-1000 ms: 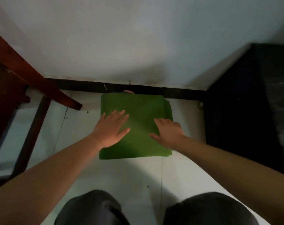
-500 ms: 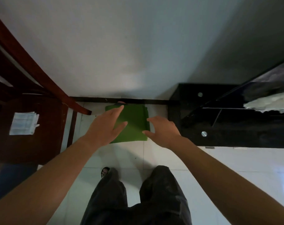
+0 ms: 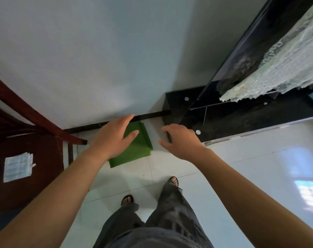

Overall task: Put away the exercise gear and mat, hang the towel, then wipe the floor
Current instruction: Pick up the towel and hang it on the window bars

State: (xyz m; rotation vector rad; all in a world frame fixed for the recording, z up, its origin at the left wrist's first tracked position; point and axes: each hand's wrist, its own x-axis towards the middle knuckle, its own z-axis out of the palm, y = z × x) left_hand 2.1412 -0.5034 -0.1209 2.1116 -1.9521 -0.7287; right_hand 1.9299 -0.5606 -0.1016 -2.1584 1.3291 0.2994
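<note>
One pale tiled floor (image 3: 241,176) is carrying a black cabinet (image 3: 232,120) and a wooden chair (image 3: 27,158). Between them the folded green mat (image 3: 138,149) is lying against the wall. Above it, the left hand (image 3: 112,136) and right hand (image 3: 180,140) are hovering, fingers loosely spread, holding nothing.

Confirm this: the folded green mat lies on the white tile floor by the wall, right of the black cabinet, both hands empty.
Wrong side. The head view shows the folded green mat left of the black cabinet, with the wooden chair further left. The rest stands: white tile floor, by the wall, left hand and right hand empty.
</note>
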